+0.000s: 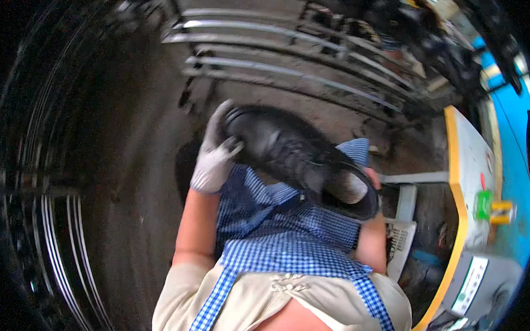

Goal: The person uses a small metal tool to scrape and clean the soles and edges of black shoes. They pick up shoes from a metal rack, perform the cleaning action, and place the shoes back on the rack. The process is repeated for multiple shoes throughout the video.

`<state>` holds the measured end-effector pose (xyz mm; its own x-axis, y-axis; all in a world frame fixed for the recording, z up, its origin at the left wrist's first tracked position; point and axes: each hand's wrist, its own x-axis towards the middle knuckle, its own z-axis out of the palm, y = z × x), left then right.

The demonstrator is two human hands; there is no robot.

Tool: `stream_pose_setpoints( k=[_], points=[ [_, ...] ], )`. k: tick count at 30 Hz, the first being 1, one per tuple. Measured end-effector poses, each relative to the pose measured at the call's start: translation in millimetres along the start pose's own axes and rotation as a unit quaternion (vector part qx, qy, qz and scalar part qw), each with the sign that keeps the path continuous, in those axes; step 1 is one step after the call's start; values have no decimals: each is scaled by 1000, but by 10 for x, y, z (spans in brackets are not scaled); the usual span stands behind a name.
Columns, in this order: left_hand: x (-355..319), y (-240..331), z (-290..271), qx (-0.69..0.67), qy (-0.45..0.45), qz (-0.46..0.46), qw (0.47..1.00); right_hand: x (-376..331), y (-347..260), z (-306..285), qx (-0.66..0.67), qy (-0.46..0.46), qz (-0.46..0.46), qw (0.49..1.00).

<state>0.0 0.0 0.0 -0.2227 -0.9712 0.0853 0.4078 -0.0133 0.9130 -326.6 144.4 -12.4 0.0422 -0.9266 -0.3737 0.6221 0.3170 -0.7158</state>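
Note:
A black lace-up shoe [288, 152] is held up over my lap, toe to the left and heel to the right. Its opening shows a pale insole, and laces cross its middle. My left hand [214, 153], in a whitish glove with a dark patch at a fingertip, is closed round the toe end. At the heel, my right hand [372, 177] grips from the far side. Most of that hand is hidden behind the shoe; a few bare fingers show at the collar.
Metal rack rails [283, 34] run across the far side, with dark items at the far right. A yellow-edged white table [469, 162] stands to my right, bearing a green and yellow object [491, 207]. A pale crate [401, 242] sits below it. More rails [67, 251] are at left.

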Motion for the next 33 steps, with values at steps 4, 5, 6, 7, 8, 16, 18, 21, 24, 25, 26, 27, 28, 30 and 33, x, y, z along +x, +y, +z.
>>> stream_pose_setpoints(
  k=[4, 5, 6, 7, 8, 16, 18, 21, 24, 25, 26, 27, 28, 30, 33],
  points=[
    [181, 66, 93, -105, -61, -30, 992, 87, 148, -118, -11, 0, -210, 978],
    [146, 33, 124, -128, -90, -66, 986, 39, 96, -176, 30, 24, -247, 968],
    [153, -63, 206, -137, -79, -71, 985, -72, -140, -266, 27, 25, -290, 956],
    [154, -160, 174, -133, -62, -77, 986, -137, -257, -297, 35, 21, -327, 944],
    [139, -232, 130, -126, -40, -86, 988, -181, -342, -290, 45, 15, -357, 933],
    [-37, -464, 49, -158, 39, -152, 975, 209, -1573, -14, -131, 325, -626, 697],
    [-121, -442, 147, -135, 64, -174, 973, 560, -1937, 6, -103, 339, -642, 680],
    [-238, -575, 2, -117, 45, -183, 975, 849, -2473, -57, -64, 277, -675, 681],
    [-334, -491, -7, -96, 49, -189, 976, 1013, -2859, 84, -39, 284, -693, 662],
    [-361, -467, -6, -91, 49, -189, 977, 1048, -2921, 103, -32, 294, -694, 656],
    [-391, -444, -13, -74, 75, -189, 976, 1078, -2926, 95, -18, 299, -692, 658],
    [-408, -451, -31, -82, 83, -189, 975, 1122, -2937, 68, -6, 301, -690, 658],
    [-422, -463, -49, -90, 91, -189, 973, 1168, -2941, 42, 5, 304, -688, 658],
    [-395, -462, -19, -108, 104, -195, 969, 1260, -2954, -23, -33, 330, -684, 650],
    [-396, -542, -85, -95, 105, -206, 968, 1506, -3033, -237, -113, 377, -637, 663]
  ],
)
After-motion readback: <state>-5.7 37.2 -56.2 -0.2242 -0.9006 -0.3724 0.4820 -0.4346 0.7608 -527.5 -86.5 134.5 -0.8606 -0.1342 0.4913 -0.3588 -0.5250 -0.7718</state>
